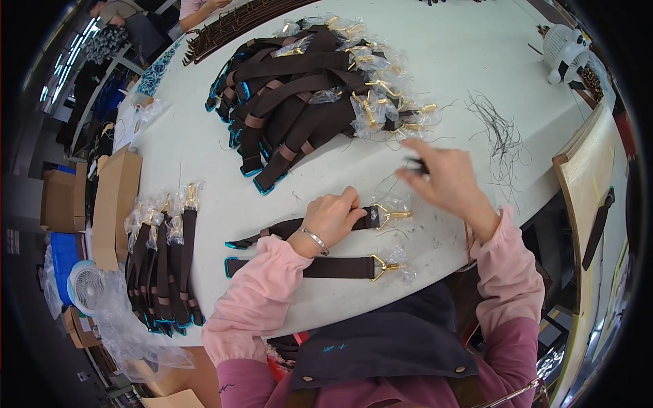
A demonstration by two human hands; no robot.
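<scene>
On the white table [306, 313], my left hand [332, 221] is closed over a dark brown webbing strap [282, 229], pressing it down near its gold hook [390, 215]. That hook is partly wrapped in clear plastic; the strap's other end has a blue-edged buckle. My right hand [445, 180] is raised to the right of the hook, fingers closed round a small black tool [416, 165] whose kind is blurred. Below the held strap lies a second brown strap [340, 268] with a plastic-wrapped gold hook [384, 268]; my left forearm crosses over part of it.
A large pile of similar straps [299, 95] covers the table's far middle. A smaller bundle [163, 265] lies at the left edge. Loose dark threads [496, 129] and a white fan [566, 54] are at right. Cardboard boxes [117, 204] stand left. Another person's arm [197, 15] shows beyond.
</scene>
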